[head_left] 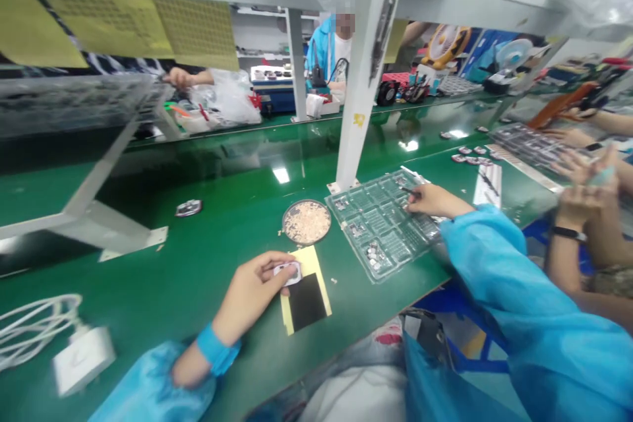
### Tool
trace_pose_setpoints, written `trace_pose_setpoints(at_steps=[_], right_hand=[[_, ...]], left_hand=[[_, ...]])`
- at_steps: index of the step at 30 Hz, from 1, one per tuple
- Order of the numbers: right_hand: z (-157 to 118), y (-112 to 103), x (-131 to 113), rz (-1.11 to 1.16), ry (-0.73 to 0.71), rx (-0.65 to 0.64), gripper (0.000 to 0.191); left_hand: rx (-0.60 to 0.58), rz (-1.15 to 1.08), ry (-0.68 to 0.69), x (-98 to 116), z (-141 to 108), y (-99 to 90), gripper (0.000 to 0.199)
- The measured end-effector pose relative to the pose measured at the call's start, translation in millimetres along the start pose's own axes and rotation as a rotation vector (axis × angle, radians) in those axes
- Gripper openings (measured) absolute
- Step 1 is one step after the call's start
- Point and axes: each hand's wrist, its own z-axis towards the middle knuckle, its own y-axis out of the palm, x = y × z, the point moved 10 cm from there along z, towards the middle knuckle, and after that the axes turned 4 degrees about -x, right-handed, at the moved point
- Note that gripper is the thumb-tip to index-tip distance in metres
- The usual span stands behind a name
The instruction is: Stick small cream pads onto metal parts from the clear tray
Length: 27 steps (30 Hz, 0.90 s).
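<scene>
Between the thumb and fingers of my left hand [260, 280] is a small white oval part [288, 273], held over a yellow sheet [309, 257] with a black square [307, 302] on it. My right hand [431, 201] pinches dark tweezers [409, 192], whose tips point into a clear compartment tray [380, 227]. Small parts lie in several of the tray's compartments, with round white ones [374, 256] in the near left one. A round dish [306, 221] of tiny beige pieces sits left of the tray.
A white post [363, 79] rises behind the tray. A white adapter [83, 359] with cable lies at the left, an oval part [188, 208] farther back. Other people's hands [586, 178] are at the right; a person in blue [321, 46] is across the bench.
</scene>
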Motion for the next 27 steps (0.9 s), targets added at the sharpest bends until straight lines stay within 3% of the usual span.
trace_pose_setpoints(at_steps=[3,5,8,12,15,18,22,27], right_hand=[[-0.6,-7.4,-7.4,-0.075,0.004,0.023,0.023],[-7.4,-20.8,-29.2,-0.133,-0.005,0.141,0.027],[-31.0,-29.0,-105.1,0.024,-0.224,0.247,0.025],[-71.1,3.5,-233.2,0.433,-0.634,0.022,0.015],[-90.6,25.7,-291.0,0.605,-0.813,-0.023,0.013],[-91.6,55.6,-307.6,0.780,-0.833,-0.191,0.018],[-84.6,82.8,-297.4,0.985,-0.718,-0.398,0.024],[-78.7,89.5,-284.4,1.011,-0.571,-0.339,0.032]], left_hand=[[0.011,-0.060,0.023,2.2,-0.6,1.2,0.050],[0.026,-0.104,0.030,4.3,-0.9,0.7,0.050],[0.048,-0.159,0.046,7.7,-1.3,-2.7,0.048],[0.077,-0.220,-0.008,1.7,-2.8,-10.4,0.045],[0.089,-0.259,0.011,2.6,-3.4,-15.6,0.048],[0.069,-0.370,0.074,8.8,-3.3,-16.4,0.050],[0.077,-0.407,0.123,13.9,-5.2,-17.5,0.048],[0.059,-0.347,0.207,24.8,-10.7,-10.8,0.055]])
